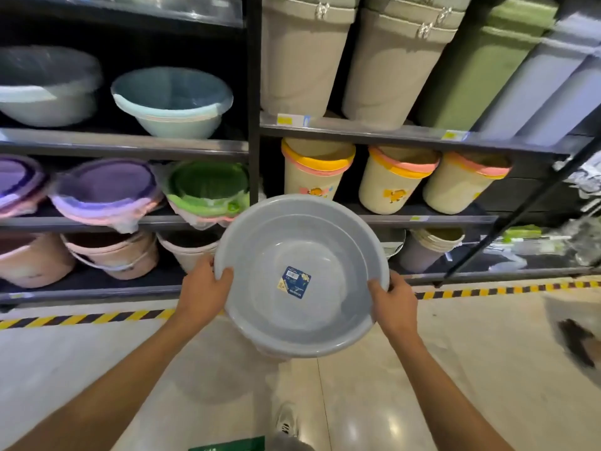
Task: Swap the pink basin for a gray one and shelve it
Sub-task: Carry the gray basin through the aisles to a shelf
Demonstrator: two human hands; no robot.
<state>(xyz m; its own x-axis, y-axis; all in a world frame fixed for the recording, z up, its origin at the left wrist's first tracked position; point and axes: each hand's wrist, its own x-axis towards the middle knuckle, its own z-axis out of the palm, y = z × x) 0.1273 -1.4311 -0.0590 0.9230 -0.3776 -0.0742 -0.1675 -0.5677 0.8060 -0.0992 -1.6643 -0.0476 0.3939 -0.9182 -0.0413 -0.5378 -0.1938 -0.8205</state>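
Observation:
I hold a round gray basin (260,249) in front of the shelves, tilted so its inside faces me; a blue label (294,282) is stuck on its bottom. My left hand (205,286) grips the rim on the left, thumb inside. On the right rim sits my right hand (392,301), also gripping with the thumb inside. Pink basins (110,255) lie on the lowest left shelf, apart from the gray one.
Black shelving (253,92) holds blue basins (172,99), purple (104,190) and green (208,187) basins in plastic wrap, beige bins (305,60) and small buckets (317,170). Yellow-black tape (81,319) marks the floor edge. A dark slanted pole (507,222) stands at right.

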